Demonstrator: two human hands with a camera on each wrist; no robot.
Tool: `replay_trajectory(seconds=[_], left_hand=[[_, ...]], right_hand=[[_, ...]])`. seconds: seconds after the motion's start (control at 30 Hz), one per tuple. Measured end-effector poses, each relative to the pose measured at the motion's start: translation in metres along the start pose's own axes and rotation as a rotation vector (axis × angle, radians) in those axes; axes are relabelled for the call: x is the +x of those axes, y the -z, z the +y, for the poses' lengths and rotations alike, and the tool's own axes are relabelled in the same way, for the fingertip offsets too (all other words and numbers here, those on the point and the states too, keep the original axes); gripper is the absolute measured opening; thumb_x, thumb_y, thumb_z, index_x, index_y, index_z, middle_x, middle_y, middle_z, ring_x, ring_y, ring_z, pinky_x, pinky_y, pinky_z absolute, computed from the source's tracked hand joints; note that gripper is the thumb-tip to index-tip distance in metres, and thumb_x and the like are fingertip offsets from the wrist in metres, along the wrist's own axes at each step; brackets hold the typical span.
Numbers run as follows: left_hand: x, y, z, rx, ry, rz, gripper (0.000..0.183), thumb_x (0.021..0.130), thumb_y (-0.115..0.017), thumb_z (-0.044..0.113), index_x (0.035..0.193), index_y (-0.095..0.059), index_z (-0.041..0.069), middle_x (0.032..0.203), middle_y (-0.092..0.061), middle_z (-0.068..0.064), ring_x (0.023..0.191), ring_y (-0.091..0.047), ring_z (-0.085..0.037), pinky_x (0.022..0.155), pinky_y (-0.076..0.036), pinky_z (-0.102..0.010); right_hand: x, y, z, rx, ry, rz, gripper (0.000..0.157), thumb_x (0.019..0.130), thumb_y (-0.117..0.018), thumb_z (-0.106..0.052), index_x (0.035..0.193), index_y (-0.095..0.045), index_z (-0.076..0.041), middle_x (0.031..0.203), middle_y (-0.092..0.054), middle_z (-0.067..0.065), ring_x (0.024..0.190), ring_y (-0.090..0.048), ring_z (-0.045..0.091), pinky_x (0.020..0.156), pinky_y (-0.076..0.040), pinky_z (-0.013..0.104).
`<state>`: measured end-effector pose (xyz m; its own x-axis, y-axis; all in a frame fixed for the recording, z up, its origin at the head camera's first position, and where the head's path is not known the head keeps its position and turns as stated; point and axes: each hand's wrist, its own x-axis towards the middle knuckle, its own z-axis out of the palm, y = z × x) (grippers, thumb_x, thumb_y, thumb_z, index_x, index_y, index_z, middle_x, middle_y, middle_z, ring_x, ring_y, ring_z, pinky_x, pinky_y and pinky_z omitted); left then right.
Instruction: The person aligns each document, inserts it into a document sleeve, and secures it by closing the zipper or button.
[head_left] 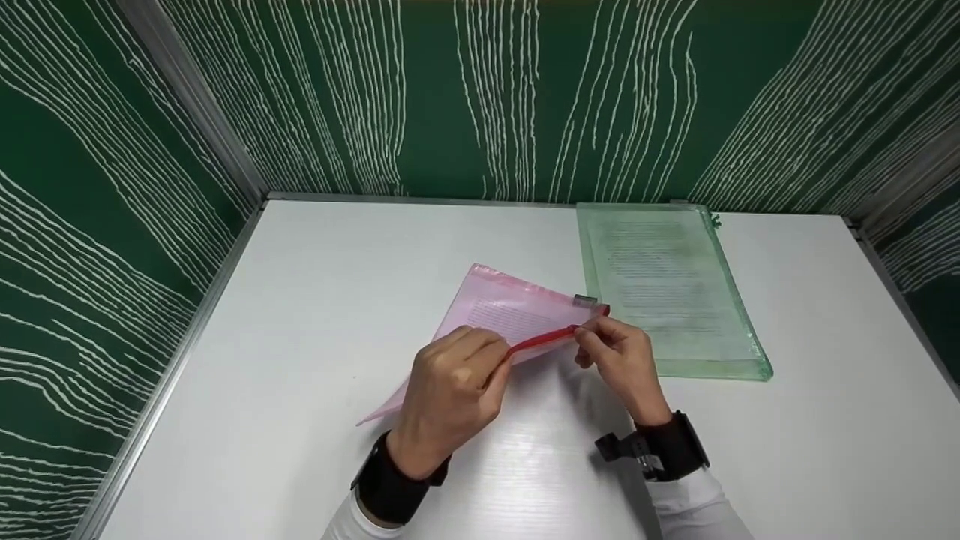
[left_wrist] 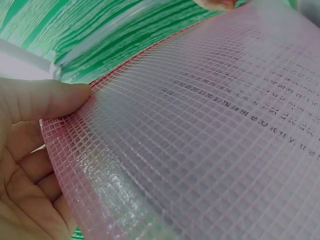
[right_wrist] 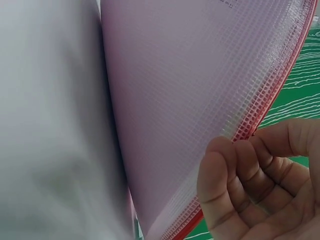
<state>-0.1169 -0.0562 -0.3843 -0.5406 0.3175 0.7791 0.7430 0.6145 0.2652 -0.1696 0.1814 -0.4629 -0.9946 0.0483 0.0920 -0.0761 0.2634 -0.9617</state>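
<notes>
A pink, see-through mesh zipper document pouch [head_left: 499, 304] with printed paper inside is raised at a tilt over the table. Along its near side runs a red zipper edge [head_left: 541, 340]. My left hand [head_left: 454, 382] pinches this edge; in the left wrist view the thumb [left_wrist: 60, 97] lies on the mesh, fingers behind. Farther right on the same edge, near the pouch's corner, my right hand [head_left: 622, 360] pinches the red strip between thumb and fingertips. In the right wrist view the pouch [right_wrist: 200, 75] bows upward from those fingertips.
A green, see-through zipper pouch [head_left: 667, 285] holding printed paper lies flat at the back right of the white table [head_left: 225, 390]. Green walls [head_left: 427, 97] with white wavy lines stand behind and at both sides. Metal-coloured edging [head_left: 187, 345] borders the table's left side.
</notes>
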Motion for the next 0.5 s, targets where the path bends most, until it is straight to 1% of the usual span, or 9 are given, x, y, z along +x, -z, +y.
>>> replay_trajectory(seconds=[0.1,0.23,0.37,0.5], left_hand=[[0.0001,0.0009,-0.0021,-0.002,0.005,0.013,0.007,0.084,-0.075,-0.003,0.081,-0.074,0.004,0.081,-0.070,-0.002,0.075,-0.067,-0.015,0.069,-0.056,-0.026],[0.0011,0.0037,-0.0057,-0.004,0.005,0.040,0.008,0.084,-0.075,-0.003,0.081,-0.074,0.004,0.081,-0.070,-0.001,0.074,-0.067,-0.015,0.067,-0.056,-0.026],[0.0019,0.0069,-0.0075,-0.008,0.008,0.059,0.007,0.084,-0.076,-0.003,0.081,-0.075,0.003,0.081,-0.071,-0.002,0.075,-0.067,-0.015,0.067,-0.056,-0.026],[0.0022,0.0082,-0.0077,-0.005,0.004,0.066,0.007,0.083,-0.078,-0.002,0.081,-0.075,0.003,0.081,-0.071,-0.003,0.074,-0.067,-0.016,0.067,-0.056,-0.026]], right_hand=[[0.0001,0.0006,-0.0006,0.003,0.004,-0.012,0.014,0.098,-0.064,0.000,0.087,-0.071,0.004,0.072,-0.067,0.015,0.063,-0.065,0.017,0.061,-0.053,0.029],[-0.0007,0.0029,-0.0027,0.008,0.011,-0.033,0.014,0.099,-0.065,-0.001,0.087,-0.071,0.003,0.071,-0.067,0.015,0.064,-0.066,0.017,0.059,-0.047,0.025],[-0.0004,0.0049,-0.0033,0.012,0.014,-0.053,0.013,0.099,-0.065,-0.001,0.090,-0.072,0.006,0.070,-0.067,0.014,0.063,-0.066,0.017,0.058,-0.043,0.024],[0.0011,0.0049,-0.0013,0.026,0.005,-0.046,0.013,0.098,-0.064,0.001,0.090,-0.071,0.008,0.069,-0.066,0.013,0.063,-0.066,0.016,0.057,-0.044,0.024]])
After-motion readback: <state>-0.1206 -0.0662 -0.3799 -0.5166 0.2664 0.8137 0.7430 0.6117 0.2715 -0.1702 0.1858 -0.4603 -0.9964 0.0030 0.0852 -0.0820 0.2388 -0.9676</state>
